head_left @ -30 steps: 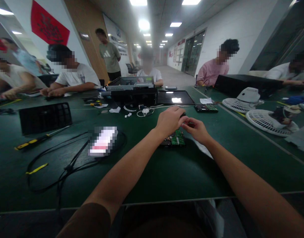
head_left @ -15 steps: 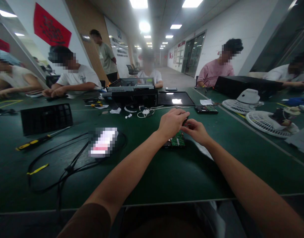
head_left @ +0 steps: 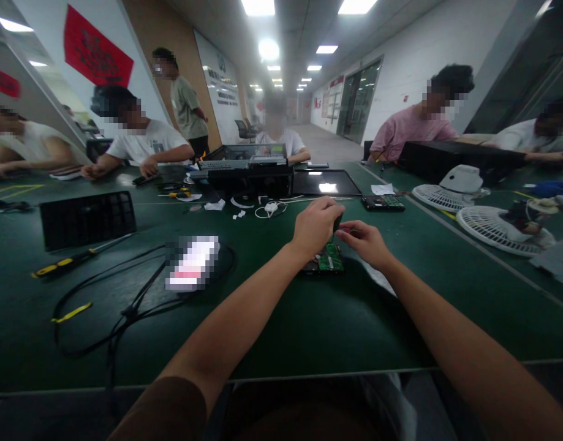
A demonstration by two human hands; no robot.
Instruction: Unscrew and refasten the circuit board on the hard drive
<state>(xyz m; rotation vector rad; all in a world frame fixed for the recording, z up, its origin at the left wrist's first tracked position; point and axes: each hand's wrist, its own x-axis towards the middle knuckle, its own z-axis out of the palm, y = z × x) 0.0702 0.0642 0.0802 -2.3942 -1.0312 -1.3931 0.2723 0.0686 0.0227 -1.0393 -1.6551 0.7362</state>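
Note:
My left hand point(head_left: 318, 225) is closed around the dark handle of a screwdriver point(head_left: 339, 220). The thin shaft points down at a device with a green circuit board point(head_left: 331, 258), which lies on the table below my hands. Close beside the shaft, my right hand point(head_left: 364, 240) has its thumb and fingertips pinched together; whatever is between them is too small to make out. Part of the device is covered by my left hand and wrist. A pale sheet point(head_left: 377, 278) lies partly under my right forearm.
On the left are a lit phone point(head_left: 192, 263), black cables point(head_left: 129, 312), a yellow-black screwdriver point(head_left: 63, 266) and a black panel point(head_left: 87, 220). Ahead lie a white cable point(head_left: 271, 209), a dark screen point(head_left: 326, 182) and another circuit-board device point(head_left: 383, 203). White fan parts point(head_left: 497, 229) are right. Several people sit around.
My left hand has shifted slightly, and the screwdriver now stands more upright, its shaft showing above the board. Across the table, the person in pink has leaned to the right.

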